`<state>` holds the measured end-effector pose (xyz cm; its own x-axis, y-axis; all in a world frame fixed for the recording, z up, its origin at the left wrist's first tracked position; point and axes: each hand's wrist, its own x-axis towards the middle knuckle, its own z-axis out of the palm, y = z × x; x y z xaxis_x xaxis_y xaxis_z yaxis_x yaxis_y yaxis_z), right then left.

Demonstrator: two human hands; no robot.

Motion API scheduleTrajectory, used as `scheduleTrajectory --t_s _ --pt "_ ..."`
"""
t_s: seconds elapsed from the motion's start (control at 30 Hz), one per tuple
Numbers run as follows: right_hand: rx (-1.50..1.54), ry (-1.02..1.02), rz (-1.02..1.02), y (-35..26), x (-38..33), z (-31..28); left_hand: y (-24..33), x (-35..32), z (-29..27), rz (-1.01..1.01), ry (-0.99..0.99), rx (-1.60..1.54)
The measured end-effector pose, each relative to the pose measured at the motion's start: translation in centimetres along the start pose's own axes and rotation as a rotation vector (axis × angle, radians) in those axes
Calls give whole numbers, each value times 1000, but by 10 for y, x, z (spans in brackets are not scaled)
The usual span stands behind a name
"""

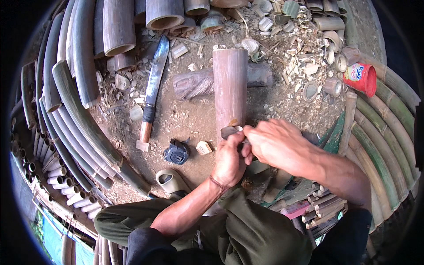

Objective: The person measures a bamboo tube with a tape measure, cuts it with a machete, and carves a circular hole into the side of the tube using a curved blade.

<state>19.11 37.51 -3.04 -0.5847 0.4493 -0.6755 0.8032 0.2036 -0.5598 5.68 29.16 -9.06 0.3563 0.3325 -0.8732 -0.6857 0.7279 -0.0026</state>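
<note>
My left hand (229, 162) is closed, its thumb and fingertips around a small grey-brown piece (229, 132) that looks like bamboo. Right beside it, my right hand (278, 143) is closed with the fingers curled against the left fingertips. What the right hand grips is hidden by its own fingers. Just beyond the hands lies a thick bamboo tube (230, 84), pointing away from me. Its far part rests across a rough wooden log (192, 84).
A long knife (154, 79) and a dark tape measure (176, 152) lie left of the tube. Bamboo lengths (84, 106) are stacked at left, split bamboo slats (375, 145) at right. Wood chips (304, 66) and a red container (360, 79) are at far right.
</note>
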Motion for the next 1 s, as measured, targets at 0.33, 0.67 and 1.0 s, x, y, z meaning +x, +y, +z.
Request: scheduleTrajectory --t_s 0.33,0.67,1.0 --pt "-492 -184 -128 -11 23 -19 -6 -9 0 -142 -228 -374" --pt "428 197 317 10 -44 127 -32 -2 -35 -165 120 843" --pt "857 480 527 -42 -6 186 21 16 -45 138 -304 1934"
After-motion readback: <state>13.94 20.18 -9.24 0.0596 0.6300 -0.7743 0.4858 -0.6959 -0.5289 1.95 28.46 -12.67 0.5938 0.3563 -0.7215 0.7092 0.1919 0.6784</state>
